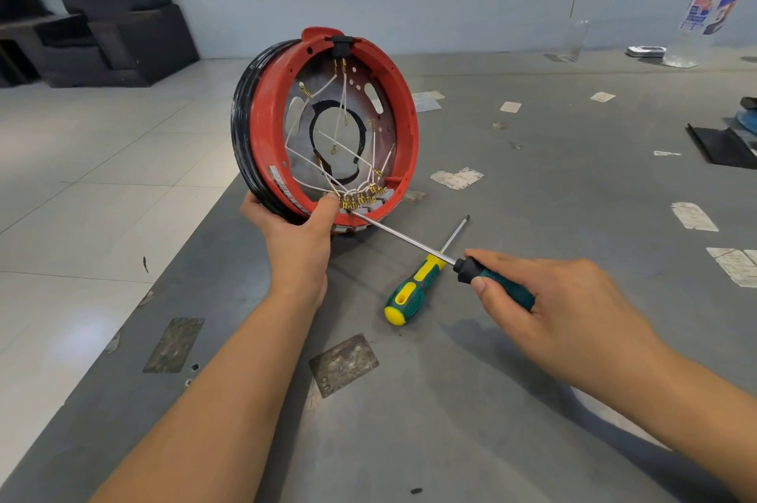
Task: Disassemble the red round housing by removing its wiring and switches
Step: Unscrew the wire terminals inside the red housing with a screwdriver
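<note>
Left hand [297,228] gripping upright red round plastic housing [262,125]; right hand [569,310] clasping green-handled screwdriver [502,283], tip at brass terminals [356,199].

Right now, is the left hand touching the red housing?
Touching: the head view shows the left hand gripping the housing's lower rim.

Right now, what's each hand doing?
Left hand: holds the red housing upright by its lower rim.
Right hand: grips a screwdriver, tip at the terminals.
</note>
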{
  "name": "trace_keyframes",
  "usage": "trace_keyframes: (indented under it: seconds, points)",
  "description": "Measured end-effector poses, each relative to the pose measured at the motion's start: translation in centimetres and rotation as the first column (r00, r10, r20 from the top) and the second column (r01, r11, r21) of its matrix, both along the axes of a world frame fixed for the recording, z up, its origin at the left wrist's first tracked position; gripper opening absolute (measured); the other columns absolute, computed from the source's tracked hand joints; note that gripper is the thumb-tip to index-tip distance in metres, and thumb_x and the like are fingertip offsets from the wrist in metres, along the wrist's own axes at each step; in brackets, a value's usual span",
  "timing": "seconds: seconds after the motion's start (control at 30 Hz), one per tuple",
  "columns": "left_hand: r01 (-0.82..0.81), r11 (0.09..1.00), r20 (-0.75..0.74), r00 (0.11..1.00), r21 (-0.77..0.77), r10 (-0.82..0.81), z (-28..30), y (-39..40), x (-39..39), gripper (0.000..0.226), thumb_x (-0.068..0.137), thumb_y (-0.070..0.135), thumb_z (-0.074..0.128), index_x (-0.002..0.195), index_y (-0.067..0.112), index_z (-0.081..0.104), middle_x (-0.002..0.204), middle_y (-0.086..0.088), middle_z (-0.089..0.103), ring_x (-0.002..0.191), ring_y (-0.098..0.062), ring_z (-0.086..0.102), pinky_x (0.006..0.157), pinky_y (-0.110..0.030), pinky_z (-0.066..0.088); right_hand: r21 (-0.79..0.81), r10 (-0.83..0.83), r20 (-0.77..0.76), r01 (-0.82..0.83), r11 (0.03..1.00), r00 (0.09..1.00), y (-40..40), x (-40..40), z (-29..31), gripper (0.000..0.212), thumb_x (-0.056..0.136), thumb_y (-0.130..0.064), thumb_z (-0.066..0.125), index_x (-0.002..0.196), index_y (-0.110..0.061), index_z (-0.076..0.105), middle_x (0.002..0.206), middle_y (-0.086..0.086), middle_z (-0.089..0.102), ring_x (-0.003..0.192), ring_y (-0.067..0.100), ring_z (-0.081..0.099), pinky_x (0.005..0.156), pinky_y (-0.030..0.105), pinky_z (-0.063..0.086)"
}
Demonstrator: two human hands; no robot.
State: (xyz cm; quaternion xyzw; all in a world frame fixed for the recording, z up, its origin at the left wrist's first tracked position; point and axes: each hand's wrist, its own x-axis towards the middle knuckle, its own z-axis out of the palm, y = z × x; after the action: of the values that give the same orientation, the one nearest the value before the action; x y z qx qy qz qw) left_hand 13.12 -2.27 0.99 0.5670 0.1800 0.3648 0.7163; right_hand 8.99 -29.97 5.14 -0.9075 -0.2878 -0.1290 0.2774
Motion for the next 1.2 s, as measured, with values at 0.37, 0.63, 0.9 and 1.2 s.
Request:
trace_keyframes:
  seconds: [0.37, 0.63, 0.9, 1.2]
  points:
    - [0.109, 0.993, -0.028, 0.994, 0.053, -0.107, -0.4, 0.3, -0.2, 0.087, 0.065, 0.020, 0.081, 0.132, 0.025, 0.027, 0.118, -0.004, 0.058, 0.102, -0.022, 0.067, 0.094, -0.061, 0.058, -0.119, 0.046, -0.204, -0.072, 0.990, 0.978, -0.7, 2.5, 3.2, 0.022, 0.087, -0.053, 0.046, 0.102, -0.067, 0.054, 0.071, -0.016, 0.067, 0.059, 0.007, 0.055, 0.046, 0.021, 0.040]
    - [0.065, 0.998, -0.032, 0.997, 0.008, -0.064, 0.0, 0.2, -0.1, 0.075, 0.068, 0.039, 0.088, 0.120, 0.035, 0.035, 0.116, 0.004, 0.062, 0.115, -0.028, 0.068, 0.100, -0.058, 0.056, -0.166, 0.039, -0.183, -0.070, 0.984, 0.982, -0.7, 2.6, 2.7, 0.043, 0.090, -0.056, 0.041, 0.122, -0.047, 0.067, 0.066, -0.010, 0.064, 0.065, 0.006, 0.056, 0.046, 0.024, 0.038]
    - [0.044, 0.999, -0.053, 0.998, -0.002, -0.044, 0.0, 0.3, 0.0, 0.070, 0.064, 0.031, 0.074, 0.120, 0.028, 0.031, 0.102, -0.003, 0.057, 0.092, -0.027, 0.062, 0.093, -0.067, 0.056, -0.201, 0.024, -0.135, -0.051, 0.978, 0.991, 0.0, 1.6, 1.4, 0.046, 0.092, -0.055, 0.035, 0.128, -0.046, 0.062, 0.061, -0.005, 0.059, 0.054, 0.014, 0.049, 0.051, 0.028, 0.036]
    - [0.019, 1.000, -0.060, 0.998, -0.023, -0.020, 0.1, 0.1, 0.0, 0.070, 0.067, 0.026, 0.070, 0.123, 0.025, 0.029, 0.105, -0.005, 0.056, 0.092, -0.023, 0.060, 0.096, -0.064, 0.055, -0.150, 0.056, -0.076, -0.067, 0.986, 0.996, 1.0, -0.6, -0.7, 0.048, 0.097, -0.051, 0.032, 0.135, -0.034, 0.056, 0.086, -0.003, 0.070, 0.079, 0.023, 0.062, 0.067, 0.038, 0.051]
